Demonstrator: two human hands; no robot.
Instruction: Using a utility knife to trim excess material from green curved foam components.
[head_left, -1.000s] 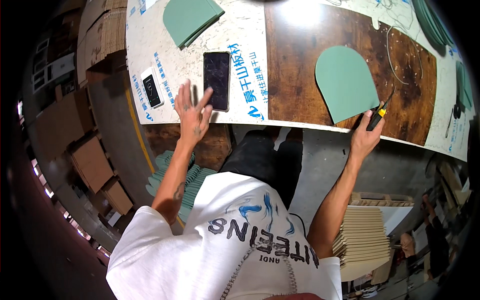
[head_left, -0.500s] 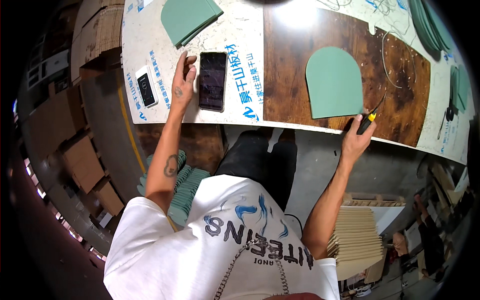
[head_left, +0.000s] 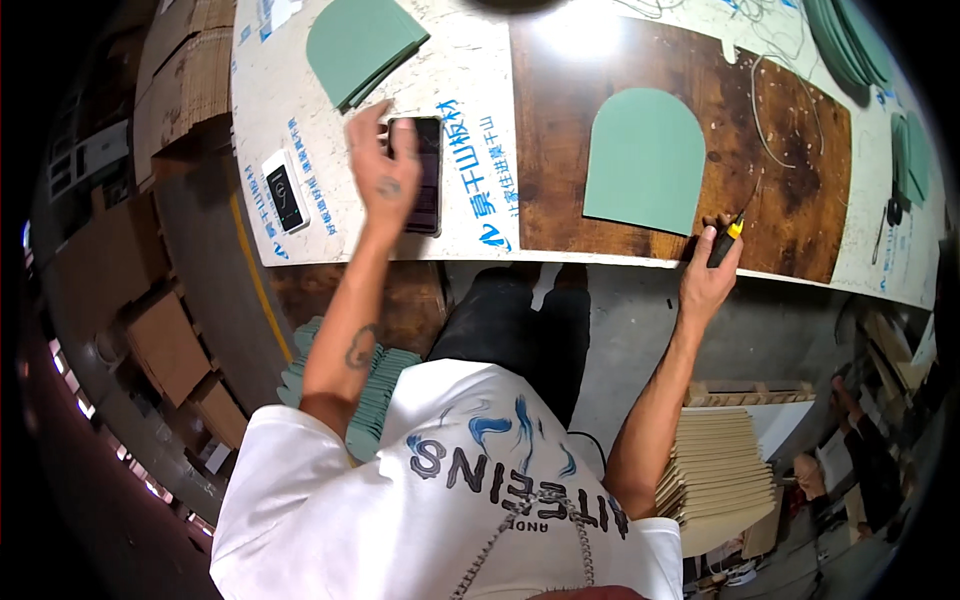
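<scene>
My left hand (head_left: 385, 170), slightly blurred and with fingers apart, is over the left side of a dark phone (head_left: 426, 200) lying on the white tabletop. Just beyond its fingertips is a small stack of green arch-shaped pads (head_left: 365, 45). My right hand (head_left: 708, 275) is closed around the black-and-yellow handle of a thin-shafted hand tool (head_left: 726, 245), its shaft pointing away from me. Whether it is a screwdriver or an awl I cannot tell. Beside that hand, a single green arch-shaped pad (head_left: 645, 160) lies flat on a dark wood-grain board (head_left: 775, 225), straight edge toward me.
A white device with a dark screen (head_left: 284, 192) lies at the table's left. Thin strands (head_left: 757, 110) curl over the board. More green pads (head_left: 845, 45) are stacked at the far right, near a black-handled tool (head_left: 893, 214). Tan sheets (head_left: 720, 480) stand below right.
My left hand has moved right, from beside the phone to over its edge. The green pad now sits turned slightly, its right corner nearer me. My right hand keeps its grip on the tool.
</scene>
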